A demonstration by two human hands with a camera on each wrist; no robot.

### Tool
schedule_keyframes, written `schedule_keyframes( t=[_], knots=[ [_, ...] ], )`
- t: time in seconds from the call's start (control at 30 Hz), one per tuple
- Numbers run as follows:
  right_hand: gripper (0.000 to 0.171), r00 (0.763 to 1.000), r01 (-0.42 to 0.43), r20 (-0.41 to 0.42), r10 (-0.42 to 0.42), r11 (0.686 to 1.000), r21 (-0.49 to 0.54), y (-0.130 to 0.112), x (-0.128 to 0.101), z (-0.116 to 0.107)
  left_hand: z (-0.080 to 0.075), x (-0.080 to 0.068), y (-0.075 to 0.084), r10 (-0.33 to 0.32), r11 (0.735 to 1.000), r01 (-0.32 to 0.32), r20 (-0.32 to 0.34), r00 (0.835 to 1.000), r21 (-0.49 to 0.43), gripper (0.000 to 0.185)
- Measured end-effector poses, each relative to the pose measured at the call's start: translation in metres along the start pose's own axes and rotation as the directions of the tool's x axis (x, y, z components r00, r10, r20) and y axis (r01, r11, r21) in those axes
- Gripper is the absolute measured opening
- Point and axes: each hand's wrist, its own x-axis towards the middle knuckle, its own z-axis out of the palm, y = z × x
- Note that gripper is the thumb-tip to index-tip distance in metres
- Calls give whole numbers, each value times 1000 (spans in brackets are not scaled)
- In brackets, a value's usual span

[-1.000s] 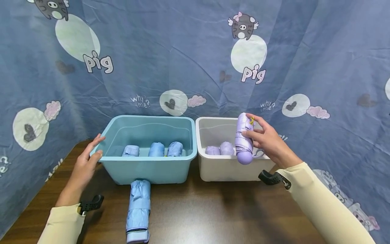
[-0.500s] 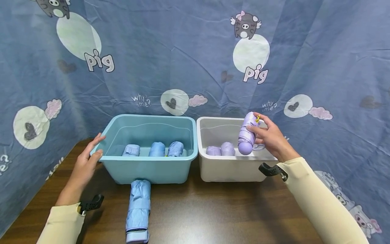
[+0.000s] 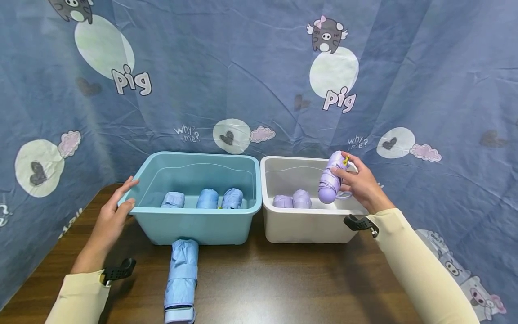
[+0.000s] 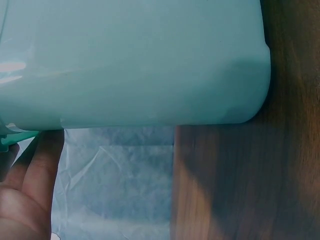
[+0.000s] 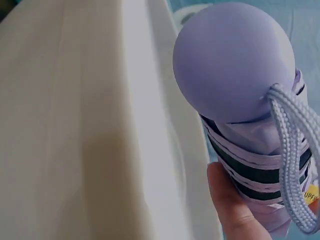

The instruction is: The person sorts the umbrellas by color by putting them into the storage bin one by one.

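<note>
Lilac fabric wraps the folded compact umbrella that the right hand grips, fingers and thumb curled round its middle, above the right end of the white plastic tub. The umbrella hangs nearly upright and slightly tilted, its rounded lilac handle knob pointing down and sitting just above the tub's inside; a yellow tag shows at its upper end beside the fingertips. In the right wrist view the knob fills the frame, a grey braided wrist cord loops from its base, and the thumb presses against the dark-striped folds beneath.

Two more folded lilac umbrellas lie side by side on the floor of the white tub, left of the held one.

The left hand rests on the left corner rim of the teal plastic tub, fingers fairly straight along the edge and thumb against the outer wall; it clasps nothing else. The left wrist view shows the teal wall close up with fingers just under its rim. Three folded pale blue umbrellas lie in a row inside the teal tub.

A fourth folded pale blue umbrella lies on the dark wooden tabletop, lengthwise toward the viewer, its far end touching the teal tub's front wall. The tubs stand side by side, almost touching, before a blue cartoon-pig curtain.
</note>
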Motion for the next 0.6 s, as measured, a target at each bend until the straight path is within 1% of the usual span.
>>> schedule_keyframes(
  t=[0.07, 0.23, 0.33, 0.5, 0.6],
  knots=[
    [77, 1000, -4, 0, 4, 1000, 3, 6, 2, -3, 0, -1, 0, -4, 1000, 4, 3, 1000, -3, 48],
    [78, 1000, 0, -10, 0, 1000, -1, 18, 7, -7, 0, -1, 0, 17, 1000, -17, -4, 1000, -3, 48],
    [78, 1000, -2, -8, 2, 1000, -26, 23, 10, -9, 1, 0, 0, 33, 999, -33, -13, 999, -5, 48],
    [78, 999, -42, 0, 42, 997, -72, 29, 13, -11, 0, -1, 1, 40, 999, -40, -7, 999, -19, 48],
    [78, 999, -52, 4, 52, 994, -94, 31, 14, -11, 0, -1, 1, 44, 999, -44, -8, 999, -18, 48]
  ],
)
